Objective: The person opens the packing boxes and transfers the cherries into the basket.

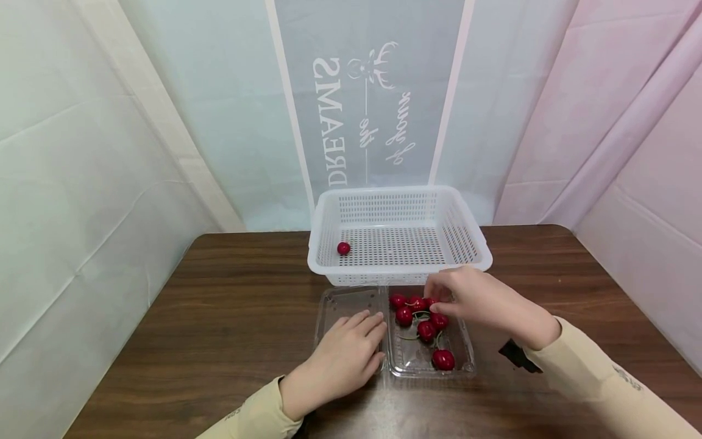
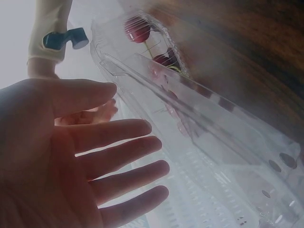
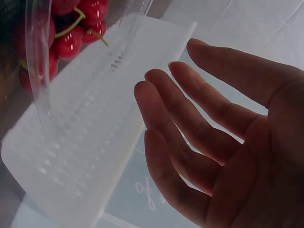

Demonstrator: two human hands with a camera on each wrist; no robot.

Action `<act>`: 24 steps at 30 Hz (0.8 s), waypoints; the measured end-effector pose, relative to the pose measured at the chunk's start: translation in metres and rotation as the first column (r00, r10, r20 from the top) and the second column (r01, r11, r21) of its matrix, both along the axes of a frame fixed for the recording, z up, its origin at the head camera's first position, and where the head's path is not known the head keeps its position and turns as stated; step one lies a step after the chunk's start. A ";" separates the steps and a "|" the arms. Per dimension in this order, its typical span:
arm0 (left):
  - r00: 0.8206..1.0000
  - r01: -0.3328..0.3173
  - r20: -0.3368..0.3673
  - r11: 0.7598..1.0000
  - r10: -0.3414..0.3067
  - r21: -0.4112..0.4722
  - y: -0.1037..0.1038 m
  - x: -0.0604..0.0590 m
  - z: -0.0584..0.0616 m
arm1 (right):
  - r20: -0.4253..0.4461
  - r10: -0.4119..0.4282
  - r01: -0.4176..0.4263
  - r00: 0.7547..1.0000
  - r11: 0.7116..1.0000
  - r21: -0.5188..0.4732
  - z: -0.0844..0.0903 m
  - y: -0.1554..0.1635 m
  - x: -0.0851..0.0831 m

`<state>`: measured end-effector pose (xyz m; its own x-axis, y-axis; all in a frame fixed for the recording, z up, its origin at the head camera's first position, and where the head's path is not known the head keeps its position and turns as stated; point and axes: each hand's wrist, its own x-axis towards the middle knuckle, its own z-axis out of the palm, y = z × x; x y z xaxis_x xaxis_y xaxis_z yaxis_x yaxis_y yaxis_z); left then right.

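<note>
A clear plastic clamshell box [image 1: 403, 366] lies opened out on the table, several red cherries with green stems, such as one cherry [image 1: 443, 360], in its right half. My left hand [image 1: 342, 360] lies over the box's left half, the lid [image 1: 342, 299], with fingers straight; the left wrist view shows that hand [image 2: 90, 142] spread beside the clear plastic. Over the back of the cherries is my right hand [image 1: 477, 299], its fingertips right at them in the head view. In the right wrist view the right hand [image 3: 228, 137] has loosely bent fingers, with nothing between them and the thumb.
Behind the box stands a white slotted plastic basket [image 1: 471, 238] with a single cherry [image 1: 343, 248] inside, near its left wall. The wooden table [image 1: 219, 317] meets a lettered curtain [image 1: 367, 91] at the back, and pale cloth walls [image 1: 82, 183] flank it.
</note>
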<state>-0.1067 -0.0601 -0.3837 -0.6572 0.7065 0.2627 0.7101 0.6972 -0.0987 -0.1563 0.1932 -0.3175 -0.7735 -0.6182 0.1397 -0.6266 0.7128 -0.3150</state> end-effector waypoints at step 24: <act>1.000 -0.010 0.024 1.000 0.010 -0.015 0.000 -0.001 -0.001 | 0.210 0.027 -0.050 0.977 0.994 0.100 -0.029 -0.002 0.016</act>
